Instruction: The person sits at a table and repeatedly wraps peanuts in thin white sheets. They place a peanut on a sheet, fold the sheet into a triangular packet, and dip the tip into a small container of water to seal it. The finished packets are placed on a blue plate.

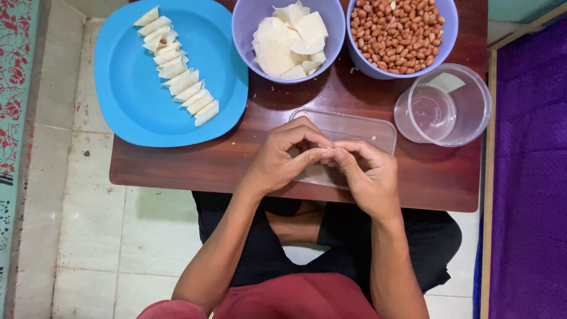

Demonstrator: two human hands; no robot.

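Observation:
My left hand (282, 155) and my right hand (367, 175) meet fingertip to fingertip over a clear shallow plastic lid (354, 126) on the low wooden table (177, 162). Both pinch a small pale dough wrapper (325, 147) between thumbs and forefingers; most of it is hidden by my fingers. A blue plate (130, 88) at the left carries a row of several folded white wrappers (177, 68). A purple bowl (245, 23) holds flat wrapper sheets (289, 38). Another purple bowl (447, 23) holds peanuts (396, 32).
A clear round plastic container (449, 106) stands at the table's right side. My crossed legs sit under the table on pale floor tiles (88, 224). A purple cloth (528, 177) lies to the right, a patterned mat (15, 88) at the far left.

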